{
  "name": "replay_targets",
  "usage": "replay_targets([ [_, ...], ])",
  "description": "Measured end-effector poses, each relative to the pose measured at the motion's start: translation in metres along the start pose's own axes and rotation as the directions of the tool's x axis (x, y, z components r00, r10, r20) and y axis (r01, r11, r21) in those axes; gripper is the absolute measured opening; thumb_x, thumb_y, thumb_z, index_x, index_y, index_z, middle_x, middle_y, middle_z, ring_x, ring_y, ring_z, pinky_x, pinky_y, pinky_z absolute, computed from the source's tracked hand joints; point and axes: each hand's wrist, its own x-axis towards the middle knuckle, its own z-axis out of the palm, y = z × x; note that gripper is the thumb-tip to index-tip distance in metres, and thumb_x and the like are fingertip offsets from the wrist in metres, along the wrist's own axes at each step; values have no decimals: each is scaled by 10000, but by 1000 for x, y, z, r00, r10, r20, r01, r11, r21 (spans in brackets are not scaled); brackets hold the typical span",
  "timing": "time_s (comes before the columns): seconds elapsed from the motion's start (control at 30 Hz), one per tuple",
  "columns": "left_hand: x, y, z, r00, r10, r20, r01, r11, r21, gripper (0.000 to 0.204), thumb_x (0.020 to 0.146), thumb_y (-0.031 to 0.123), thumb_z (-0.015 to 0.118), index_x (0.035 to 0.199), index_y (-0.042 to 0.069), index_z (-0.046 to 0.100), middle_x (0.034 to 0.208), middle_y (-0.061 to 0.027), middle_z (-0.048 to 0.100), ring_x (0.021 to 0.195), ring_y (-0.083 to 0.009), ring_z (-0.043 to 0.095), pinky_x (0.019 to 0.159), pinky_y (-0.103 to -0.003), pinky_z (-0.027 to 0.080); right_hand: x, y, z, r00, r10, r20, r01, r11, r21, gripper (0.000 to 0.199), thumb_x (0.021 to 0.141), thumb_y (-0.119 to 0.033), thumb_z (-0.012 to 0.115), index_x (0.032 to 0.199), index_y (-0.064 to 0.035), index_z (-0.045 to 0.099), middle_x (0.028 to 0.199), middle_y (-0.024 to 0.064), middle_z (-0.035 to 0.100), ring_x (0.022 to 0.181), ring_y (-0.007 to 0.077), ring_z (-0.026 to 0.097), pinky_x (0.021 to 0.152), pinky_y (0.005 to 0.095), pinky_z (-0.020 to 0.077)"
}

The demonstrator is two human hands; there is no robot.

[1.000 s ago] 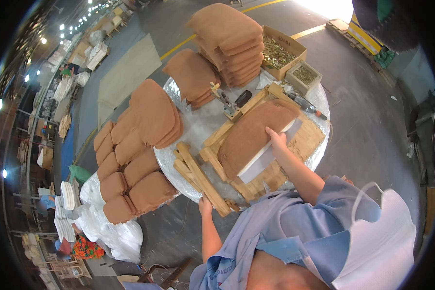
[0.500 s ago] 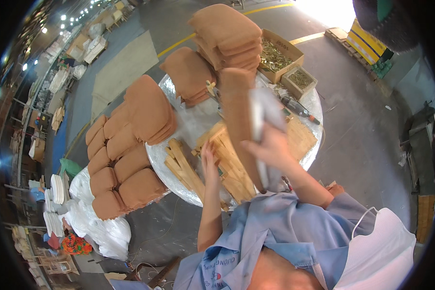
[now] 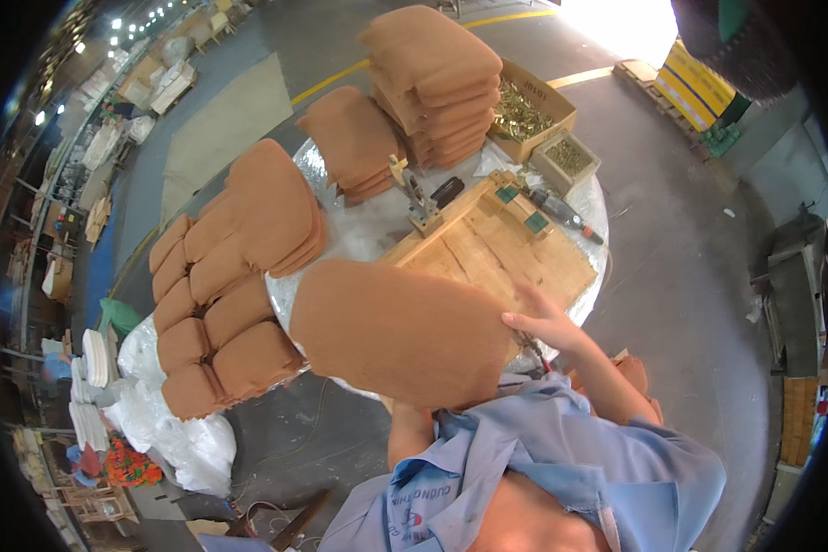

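Showing right grip (image 3: 552, 326) spread loosely at end of rounded, felt-like brown pad (image 3: 400, 336) — can't tell left grip, hidden beneath. Beyond right grip: grainy wooden board (image 3: 495, 247).

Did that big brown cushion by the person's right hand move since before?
Yes. The cushion has moved left and closer to the blue shirt, judged against the wooden board; a second ago it lay over that board.
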Motion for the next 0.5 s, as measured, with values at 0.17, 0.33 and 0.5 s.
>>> replay_targets([
  [0.17,22,35,-13,996,87,-35,-81,987,138,781,1078,502,597,1644,19,360,1684,-225,388,1565,-359,367,1206,-665,319,1,0,44,871,127,475,-410,721,559,855,949,-490,829,1617,-99,463,1589,116,557,1415,286,581,1155,450,494],
  [0.33,64,98,-25,908,413,-67,-312,774,551,802,1075,514,592,1655,20,340,1698,-224,367,1578,-363,347,1207,-687,305,53,-12,99,835,77,544,-535,342,773,724,1033,-359,754,1634,-126,425,1614,50,545,1483,228,519,1198,466,469],
  [0.5,97,102,-49,724,673,-151,20,198,980,824,1071,526,586,1666,22,320,1713,-222,347,1592,-368,328,1209,-708,292,127,-94,141,920,-47,389,-369,227,901,627,1083,-277,686,1629,-132,413,1624,44,528,1484,224,517,1240,452,430],
])
